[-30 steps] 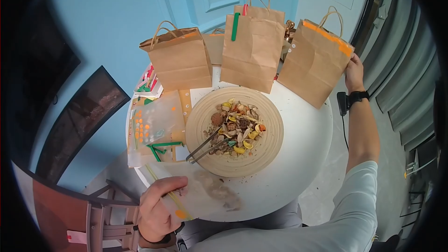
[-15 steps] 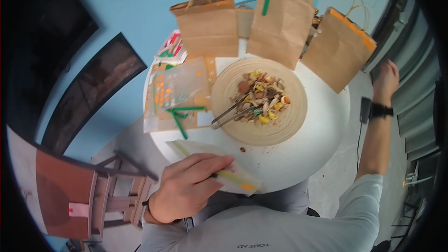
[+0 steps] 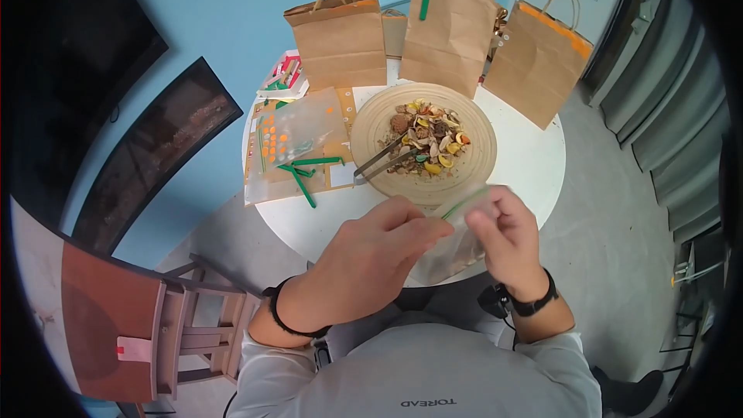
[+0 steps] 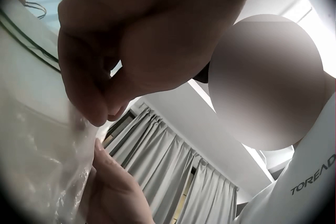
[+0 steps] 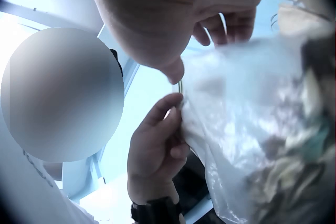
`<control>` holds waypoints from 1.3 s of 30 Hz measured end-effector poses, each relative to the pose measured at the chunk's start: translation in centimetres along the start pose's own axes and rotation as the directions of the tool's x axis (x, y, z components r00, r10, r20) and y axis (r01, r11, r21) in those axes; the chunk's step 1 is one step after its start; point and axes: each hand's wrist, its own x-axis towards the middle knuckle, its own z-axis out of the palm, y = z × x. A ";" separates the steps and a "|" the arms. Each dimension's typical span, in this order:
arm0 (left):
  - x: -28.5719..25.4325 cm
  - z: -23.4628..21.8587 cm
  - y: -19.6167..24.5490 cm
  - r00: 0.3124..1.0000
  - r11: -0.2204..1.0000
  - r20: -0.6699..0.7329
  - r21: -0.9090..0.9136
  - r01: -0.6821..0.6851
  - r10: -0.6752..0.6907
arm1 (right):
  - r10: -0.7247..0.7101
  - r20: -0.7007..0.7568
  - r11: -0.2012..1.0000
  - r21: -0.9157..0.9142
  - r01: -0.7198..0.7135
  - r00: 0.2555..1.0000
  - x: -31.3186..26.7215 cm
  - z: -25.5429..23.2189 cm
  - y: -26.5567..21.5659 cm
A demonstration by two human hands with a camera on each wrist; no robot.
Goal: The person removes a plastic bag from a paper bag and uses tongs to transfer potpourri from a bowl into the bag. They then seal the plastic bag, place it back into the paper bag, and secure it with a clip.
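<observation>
Both hands hold a clear zip bag (image 3: 449, 257) between them, above the table's front edge. My left hand (image 3: 362, 259) pinches its zip edge between thumb and fingers. On the other end, the thumb and curled fingers of my right hand (image 3: 515, 238) grip the same top edge. Pale dried pieces show through the bag (image 5: 226, 124) in the right wrist view. Just beyond the hands is a round wooden plate (image 3: 484, 124) heaped with dried petals and pods (image 3: 443, 135). Metal tongs (image 3: 379, 164) lean on its left rim, tips in the heap.
Paper bags stand along the back: a left one (image 3: 340, 46), a middle one (image 3: 445, 42) and a right one (image 3: 534, 62). At the left lie a plastic bag with orange dots (image 3: 298, 131), green strips (image 3: 302, 178) and a small white box (image 3: 285, 77). A chair (image 3: 205, 333) stands lower left.
My right hand has left the right paper bag and come down to the front, where it now grips the zip bag. The left hand has carried the zip bag rightward to meet it.
</observation>
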 end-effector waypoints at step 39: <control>-1.7 11.0 -5.4 0.911 0.604 0.281 -0.683 0.410 -0.301 | 0.253 -0.007 0.935 0.258 -0.243 0.967 -4.3 -0.1 1.2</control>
